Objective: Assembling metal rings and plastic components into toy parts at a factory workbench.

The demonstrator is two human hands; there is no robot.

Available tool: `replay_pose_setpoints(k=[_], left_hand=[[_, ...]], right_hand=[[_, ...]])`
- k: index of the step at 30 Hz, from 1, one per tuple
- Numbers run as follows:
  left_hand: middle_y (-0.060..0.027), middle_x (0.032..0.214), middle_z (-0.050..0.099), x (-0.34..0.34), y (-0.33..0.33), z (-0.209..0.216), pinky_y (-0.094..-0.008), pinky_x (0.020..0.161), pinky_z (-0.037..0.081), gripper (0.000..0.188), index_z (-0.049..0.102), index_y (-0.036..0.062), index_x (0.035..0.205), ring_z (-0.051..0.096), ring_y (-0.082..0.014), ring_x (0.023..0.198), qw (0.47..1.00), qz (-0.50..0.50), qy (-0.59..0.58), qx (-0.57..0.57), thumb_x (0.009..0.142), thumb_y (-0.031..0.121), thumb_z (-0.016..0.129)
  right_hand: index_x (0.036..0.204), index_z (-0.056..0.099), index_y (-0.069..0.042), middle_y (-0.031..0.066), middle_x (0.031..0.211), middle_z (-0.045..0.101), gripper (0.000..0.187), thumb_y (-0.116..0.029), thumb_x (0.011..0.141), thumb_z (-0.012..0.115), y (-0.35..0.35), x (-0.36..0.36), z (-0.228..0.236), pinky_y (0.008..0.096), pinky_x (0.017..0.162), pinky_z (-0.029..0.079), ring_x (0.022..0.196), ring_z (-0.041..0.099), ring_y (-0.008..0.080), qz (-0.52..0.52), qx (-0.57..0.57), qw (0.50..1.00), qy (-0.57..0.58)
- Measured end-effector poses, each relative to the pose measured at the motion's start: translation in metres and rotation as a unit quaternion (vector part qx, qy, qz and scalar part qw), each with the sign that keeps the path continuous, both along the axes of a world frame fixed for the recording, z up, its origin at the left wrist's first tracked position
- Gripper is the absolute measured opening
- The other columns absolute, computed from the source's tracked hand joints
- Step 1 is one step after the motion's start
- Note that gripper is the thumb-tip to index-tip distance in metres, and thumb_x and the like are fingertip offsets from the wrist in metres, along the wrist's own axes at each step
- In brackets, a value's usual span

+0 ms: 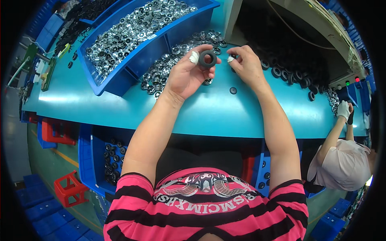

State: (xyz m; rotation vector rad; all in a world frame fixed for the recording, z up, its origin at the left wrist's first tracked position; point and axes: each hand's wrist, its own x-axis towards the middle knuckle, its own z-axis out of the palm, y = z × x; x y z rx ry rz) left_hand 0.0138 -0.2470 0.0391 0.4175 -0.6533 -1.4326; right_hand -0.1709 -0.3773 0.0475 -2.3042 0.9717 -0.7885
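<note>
My left hand (181,79) is raised over the turquoise table and grips a small black rubber tire (202,62), its round hole facing me. To its right, my right hand (249,67) is closed in a pinch on something small and dark, mostly hidden by the fingers. White wraps show on a digit of each hand. Shiny chrome wheel hubs (160,69) lie heaped just beyond and left of my left hand. A small black round piece (233,90) lies alone on the table below my right hand.
A blue bin (144,53) full of chrome hubs stands at the far left. Black tires (290,77) are piled at the right, by a pale-edged opening (231,22). Another person (341,160) works at the far right. Red stools (70,188) and blue crates stand below.
</note>
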Motion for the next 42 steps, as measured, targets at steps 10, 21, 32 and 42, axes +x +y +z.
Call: replay_pose_setpoints(k=[10,21,32,42], left_hand=[[-0.0247,0.118,0.064,-0.004,-0.001,-0.003,-0.0390,0.093,0.058,0.037,0.054,0.0030,0.128,0.069,-0.0299,0.102,0.995,0.078,-0.062,-0.004,0.100,0.026,0.061],[-0.0225,0.097,0.070,0.003,-0.001,0.000,-0.0334,0.066,0.062,0.048,0.060,-0.0018,0.109,0.071,-0.0246,0.077,0.993,0.065,-0.031,0.096,0.107,0.042,0.041],[-0.0210,0.095,0.067,0.002,0.000,0.002,-0.0326,0.057,0.053,0.050,0.058,0.0009,0.123,0.063,-0.0256,0.068,0.997,0.043,0.006,0.058,0.108,0.042,0.034],[-0.0191,0.094,0.068,0.002,0.000,0.001,-0.0322,0.055,0.052,0.050,0.057,0.0003,0.124,0.062,-0.0246,0.065,0.997,0.043,-0.019,0.065,0.109,0.041,0.032]], right_hand=[[0.115,0.068,-0.005,0.0035,0.107,0.063,0.036,-0.006,0.080,0.074,0.009,0.000,0.012,0.0263,0.077,0.055,0.084,0.065,0.0118,0.045,0.174,0.967,-0.180],[0.118,0.066,-0.003,0.0025,0.105,0.068,0.037,-0.002,0.082,0.072,0.023,0.003,0.019,0.0269,0.087,0.054,0.096,0.066,0.0107,0.153,0.328,0.898,-0.250],[0.118,0.065,-0.003,0.0039,0.107,0.068,0.037,-0.004,0.082,0.072,0.028,0.007,0.019,0.0285,0.089,0.054,0.098,0.065,0.0112,0.164,0.347,0.888,-0.254],[0.119,0.063,-0.002,0.0055,0.112,0.066,0.038,-0.003,0.082,0.071,0.029,0.008,0.020,0.0302,0.095,0.053,0.102,0.065,0.0133,0.175,0.357,0.876,-0.272]])
